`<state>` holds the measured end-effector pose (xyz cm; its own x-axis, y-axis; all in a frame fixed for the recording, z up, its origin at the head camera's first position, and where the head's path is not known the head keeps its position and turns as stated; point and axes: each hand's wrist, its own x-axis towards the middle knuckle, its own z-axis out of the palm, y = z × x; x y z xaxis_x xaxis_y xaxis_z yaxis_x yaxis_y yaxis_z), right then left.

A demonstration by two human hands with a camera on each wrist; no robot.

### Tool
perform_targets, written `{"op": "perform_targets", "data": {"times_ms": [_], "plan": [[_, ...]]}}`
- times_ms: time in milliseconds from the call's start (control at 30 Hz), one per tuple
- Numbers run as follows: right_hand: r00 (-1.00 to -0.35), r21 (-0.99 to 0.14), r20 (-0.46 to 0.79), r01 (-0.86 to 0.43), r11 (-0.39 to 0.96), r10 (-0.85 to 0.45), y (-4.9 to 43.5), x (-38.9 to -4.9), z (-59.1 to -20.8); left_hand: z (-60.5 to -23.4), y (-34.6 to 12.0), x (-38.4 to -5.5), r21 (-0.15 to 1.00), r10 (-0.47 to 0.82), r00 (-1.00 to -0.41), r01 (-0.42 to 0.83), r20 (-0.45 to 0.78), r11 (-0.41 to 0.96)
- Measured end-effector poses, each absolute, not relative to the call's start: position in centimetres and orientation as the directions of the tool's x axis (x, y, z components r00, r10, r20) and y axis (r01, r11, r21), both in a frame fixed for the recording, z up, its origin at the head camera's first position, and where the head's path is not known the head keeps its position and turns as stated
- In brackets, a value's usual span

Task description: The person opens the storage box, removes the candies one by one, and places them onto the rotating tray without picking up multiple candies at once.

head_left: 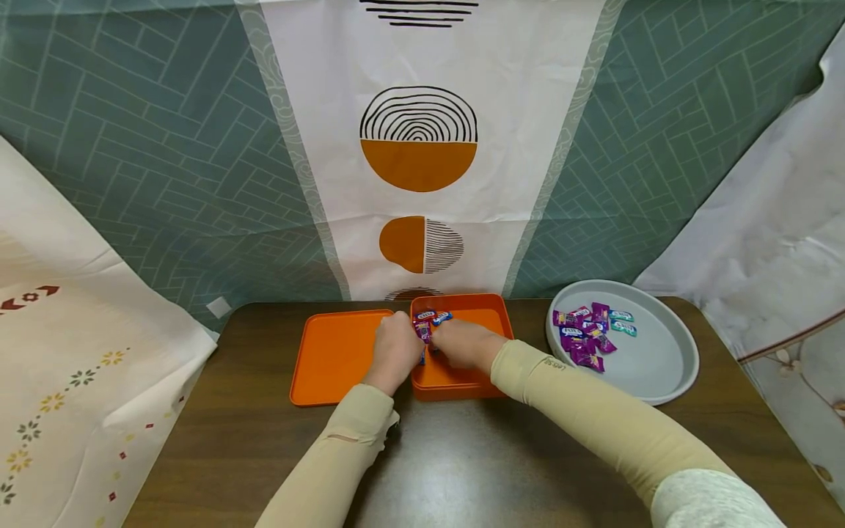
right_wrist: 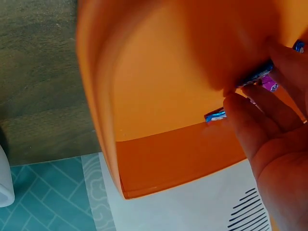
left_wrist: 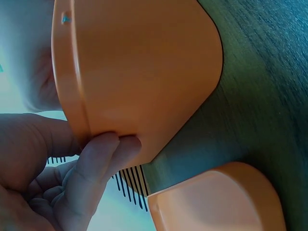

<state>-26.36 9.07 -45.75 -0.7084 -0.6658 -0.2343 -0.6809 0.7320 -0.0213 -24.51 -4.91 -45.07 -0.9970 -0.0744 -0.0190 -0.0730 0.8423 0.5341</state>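
Note:
My left hand [head_left: 394,348] pinches the left wall of an orange box [head_left: 487,317], thumb on one side and fingers on the other in the left wrist view. Inside the box, my right hand [head_left: 462,343] reaches down near its left side. Between its fingertips, in the right wrist view, is a dark blue wrapped candy [right_wrist: 260,73]. Beside it lie a purple wrapped candy [right_wrist: 270,83] and a blue-and-red one [right_wrist: 215,116]. A red wrapped candy [head_left: 425,315] sits near the box's far left corner. My hands partly hide the candies.
To the left of the box lies a shallow orange lid or tray [head_left: 337,359]. A round grey tray [head_left: 660,352] at the right holds several purple, blue, red and teal wrapped candies [head_left: 584,334]. Everything stands on a dark wooden table [head_left: 462,469], with patterned cloth behind it.

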Motion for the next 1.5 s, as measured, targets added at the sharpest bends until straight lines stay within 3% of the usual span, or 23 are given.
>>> {"op": "perform_targets", "data": {"times_ms": [333,567,767,967,1200,1500], "plan": [[-0.725,0.046,-0.22,-0.676,0.736,-0.652,9.3,-26.1,-45.8,-44.9,-4.7,-24.5,0.511,-0.074,-0.996,-0.085,-0.041,0.856],[-0.706,0.148,-0.185,-0.708,0.691,-0.683,9.2,-25.6,-46.1,-45.3,-4.6,-24.1,0.457,-0.052,-0.999,-0.046,0.001,0.888],[-0.698,0.164,-0.166,-0.716,0.678,-0.697,9.3,-25.3,-46.0,-45.6,-4.5,-23.8,0.459,-0.06,-0.998,-0.049,0.009,0.887],[-0.725,0.087,-0.164,-0.686,0.722,-0.669,9.5,-25.4,-45.7,-45.2,-4.6,-23.7,0.516,-0.075,-0.996,-0.085,-0.041,0.852],[-0.761,-0.067,-0.16,-0.627,0.777,-0.628,10.4,-25.5,-45.2,-45.3,-4.6,-23.7,0.524,-0.066,-0.998,-0.048,0.017,0.85],[-0.821,-0.175,-0.069,-0.55,0.817,-0.567,13.4,-24.7,-43.1,-45.6,-4.6,-23.8,0.53,-0.062,-0.998,-0.048,0.01,0.847]]}}
